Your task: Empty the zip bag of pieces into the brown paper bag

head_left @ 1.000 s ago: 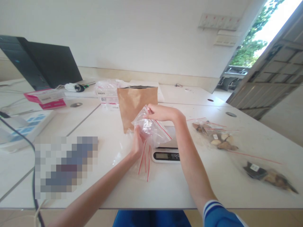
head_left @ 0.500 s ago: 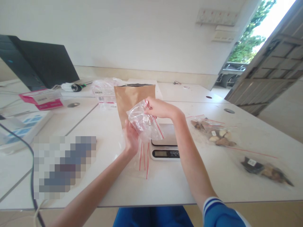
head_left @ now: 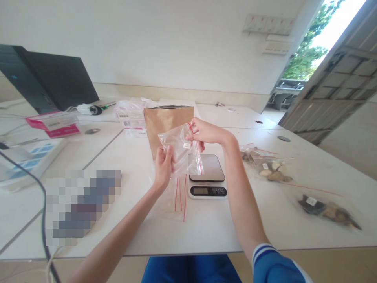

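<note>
- The bag [head_left: 179,151] in the hands is clear with a red strip and a small white tag.
- The paper pouch [head_left: 166,125] is brown.
- The scale [head_left: 207,179] is white with a silver top and a black screen strip.
- The table [head_left: 206,228] is white.
- The box [head_left: 54,125] is pink and white.
- The sleeve [head_left: 269,261] is blue with white stripes.
- The laptop [head_left: 55,80] is black.
- The wall [head_left: 165,43] is white.

Scale [head_left: 207,175] before paper bag [head_left: 167,126]; filled bags [head_left: 269,167] right of scale.
</note>
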### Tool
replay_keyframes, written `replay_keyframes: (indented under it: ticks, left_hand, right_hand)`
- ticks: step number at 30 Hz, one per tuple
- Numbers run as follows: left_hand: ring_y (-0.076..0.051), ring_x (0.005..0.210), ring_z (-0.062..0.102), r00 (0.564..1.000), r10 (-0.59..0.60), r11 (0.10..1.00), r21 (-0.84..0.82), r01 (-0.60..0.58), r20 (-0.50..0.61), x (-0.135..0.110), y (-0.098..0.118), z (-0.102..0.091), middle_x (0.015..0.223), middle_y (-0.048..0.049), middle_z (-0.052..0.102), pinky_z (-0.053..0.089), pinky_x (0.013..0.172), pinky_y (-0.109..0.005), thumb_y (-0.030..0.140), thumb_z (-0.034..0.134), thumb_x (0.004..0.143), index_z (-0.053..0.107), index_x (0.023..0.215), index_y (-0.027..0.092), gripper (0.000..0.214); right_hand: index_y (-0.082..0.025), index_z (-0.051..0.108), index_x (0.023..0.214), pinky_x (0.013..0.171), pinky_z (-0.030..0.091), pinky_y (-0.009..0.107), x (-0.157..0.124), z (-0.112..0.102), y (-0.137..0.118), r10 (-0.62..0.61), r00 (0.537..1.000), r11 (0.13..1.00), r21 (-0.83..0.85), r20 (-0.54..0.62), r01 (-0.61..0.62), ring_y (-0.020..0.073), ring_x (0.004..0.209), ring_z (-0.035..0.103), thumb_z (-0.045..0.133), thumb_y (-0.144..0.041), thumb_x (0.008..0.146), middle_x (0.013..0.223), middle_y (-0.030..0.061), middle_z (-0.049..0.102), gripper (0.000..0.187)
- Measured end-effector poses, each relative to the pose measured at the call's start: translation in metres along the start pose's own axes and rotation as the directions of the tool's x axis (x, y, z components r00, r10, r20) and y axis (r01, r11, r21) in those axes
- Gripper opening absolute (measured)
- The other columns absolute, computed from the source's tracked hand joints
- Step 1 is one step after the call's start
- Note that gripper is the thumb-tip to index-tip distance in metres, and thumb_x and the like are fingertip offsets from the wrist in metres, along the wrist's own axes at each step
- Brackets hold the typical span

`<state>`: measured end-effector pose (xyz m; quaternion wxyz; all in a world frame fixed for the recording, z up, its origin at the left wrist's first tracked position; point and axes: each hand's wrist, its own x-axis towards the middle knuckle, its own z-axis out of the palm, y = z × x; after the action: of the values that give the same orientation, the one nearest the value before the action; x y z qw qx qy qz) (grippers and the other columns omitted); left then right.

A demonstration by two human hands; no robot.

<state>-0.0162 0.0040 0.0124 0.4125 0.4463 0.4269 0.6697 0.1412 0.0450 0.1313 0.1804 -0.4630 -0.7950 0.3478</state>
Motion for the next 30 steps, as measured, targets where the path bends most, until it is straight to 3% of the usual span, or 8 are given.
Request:
replay_keyframes:
  ticks: [6,11,13,17,22,26,28,30]
  left_hand:
    - [-0.004,0.029,0.028,0.987,-0.133,0.989,0.079,0.126,0.091,-0.004,0.02,-0.008,0.044,0.0111,0.04,0.016,0.028,-0.014,0.045,0.061,0.081,0.044,0.075,0.022,0.03]
    - [-0.004,0.03,0.027,0.986,-0.122,0.956,0.281,0.086,0.115,-0.013,0.039,-0.041,0.044,0.0106,0.04,0.017,0.028,-0.012,0.054,0.059,0.077,0.048,0.08,0.022,0.034]
    - [-0.004,0.029,0.026,0.985,-0.141,0.935,0.341,0.1,0.098,-0.016,0.041,-0.056,0.043,0.011,0.039,0.018,0.028,-0.012,0.056,0.059,0.075,0.047,0.08,0.022,0.036]
    - [-0.006,0.026,0.027,0.985,-0.174,0.887,0.434,0.155,0.003,-0.024,0.035,-0.078,0.046,0.0094,0.043,0.017,0.028,-0.016,0.057,0.054,0.075,0.047,0.081,0.022,0.036]
    - [-0.016,0.036,0.049,0.976,-0.209,0.747,0.655,0.117,0.065,-0.035,0.011,-0.09,0.058,0.0003,0.059,0.034,0.036,-0.025,0.059,0.043,0.079,0.049,0.09,0.023,0.038]
    - [-0.032,0.079,0.065,0.99,0.102,0.457,0.88,-0.131,0.094,-0.037,-0.008,-0.095,0.096,-0.0178,0.066,0.05,0.068,-0.043,0.052,0.039,0.086,0.048,0.109,0.017,0.044]
    - [-0.037,0.102,0.06,0.924,0.324,0.339,0.887,-0.313,0.202,-0.036,-0.012,-0.095,0.115,-0.0271,0.057,0.047,0.084,-0.049,0.05,0.035,0.089,0.044,0.119,0.008,0.052]
    - [-0.037,0.115,0.052,0.847,0.447,0.244,0.872,-0.424,0.287,-0.036,-0.01,-0.092,0.125,-0.0283,0.05,0.043,0.092,-0.05,0.046,0.034,0.092,0.04,0.126,0.005,0.054]
  right_hand:
    - [-0.023,0.033,0.09,0.046,0.045,0.022,-0.013,-0.004,-0.003,0.009,0.996,0.999,0.053,0.086,-0.014,0.0107,0.039,0.058,0.064,-0.021,0.086,0.061,-0.0083,0.06,0.031]
    - [-0.023,0.032,0.089,0.049,0.048,0.023,-0.025,-0.001,-0.013,-0.031,0.969,0.992,0.123,0.244,0.0,0.0117,0.045,0.062,0.056,-0.018,0.09,0.063,-0.0073,0.062,0.024]
    - [-0.024,0.032,0.09,0.05,0.048,0.023,-0.03,-0.003,-0.013,-0.005,0.979,0.996,0.091,0.203,-0.014,0.0119,0.046,0.062,0.053,-0.018,0.091,0.062,-0.0076,0.061,0.022]
    - [-0.023,0.035,0.092,0.058,0.049,0.025,-0.047,-0.013,0.0,0.07,0.996,0.997,-0.025,-0.047,-0.071,0.0121,0.054,0.063,0.048,-0.019,0.091,0.068,-0.0049,0.061,0.014]
    - [-0.021,0.053,0.093,0.084,0.048,0.035,-0.101,-0.031,0.045,0.231,0.973,0.952,-0.203,-0.021,-0.23,0.0221,0.096,0.063,0.05,-0.03,0.088,0.099,0.0099,0.066,0.012]
    - [-0.028,0.059,0.091,0.083,0.045,0.039,-0.164,-0.044,0.098,0.357,0.892,0.884,-0.208,-0.277,-0.418,0.0281,0.102,0.061,0.043,-0.037,0.085,0.111,0.0123,0.064,0.019]
    - [-0.039,0.06,0.078,0.081,0.042,0.032,-0.194,-0.05,0.128,0.359,0.825,0.846,-0.222,-0.436,-0.485,0.0237,0.11,0.058,0.039,-0.03,0.083,0.112,0.0157,0.063,0.023]
    - [-0.031,0.059,0.082,0.092,0.041,0.039,-0.22,-0.057,0.158,0.275,0.79,0.842,-0.26,-0.547,-0.473,0.0295,0.109,0.059,0.044,-0.029,0.075,0.108,0.017,0.062,0.017]
